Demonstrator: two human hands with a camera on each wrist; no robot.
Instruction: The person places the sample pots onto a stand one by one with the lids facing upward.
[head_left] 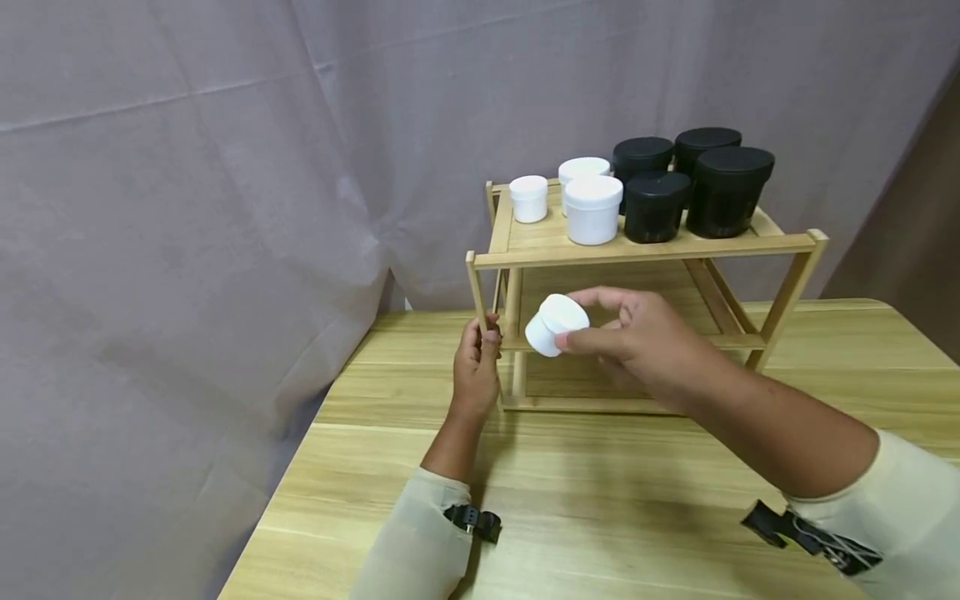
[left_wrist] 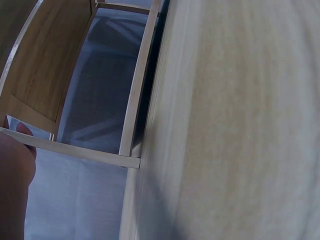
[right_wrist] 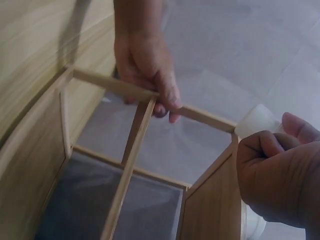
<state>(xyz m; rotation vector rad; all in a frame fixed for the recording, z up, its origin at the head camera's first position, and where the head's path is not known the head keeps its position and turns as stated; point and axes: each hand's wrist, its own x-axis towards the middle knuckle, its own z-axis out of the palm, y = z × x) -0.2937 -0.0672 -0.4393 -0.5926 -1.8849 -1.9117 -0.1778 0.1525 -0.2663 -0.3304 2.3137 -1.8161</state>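
Observation:
Between thumb and fingers my right hand (head_left: pixel 637 337) pinches a small white lidded jar (head_left: pixel 557 325), tilted, in front of the wooden shelf rack (head_left: pixel 645 252). My left hand (head_left: pixel 477 367) grips the rack's front left post around its middle; the left wrist view catches only part of that hand (left_wrist: pixel 15 160) at the left edge. On the top shelf stand a small white jar (head_left: pixel 529 200), two larger white jars (head_left: pixel 593 212) and several black jars (head_left: pixel 656 208). From the right wrist, the held jar (right_wrist: pixel 257 121) appears beside the rack's upper corner.
The rack stands on a wood-grain table (head_left: pixel 600 500), with lower shelves under the top one. A grey curtain (head_left: pixel 225 208) hangs behind and to the left. Black straps with clips (head_left: pixel 813 537) sit on the sleeves.

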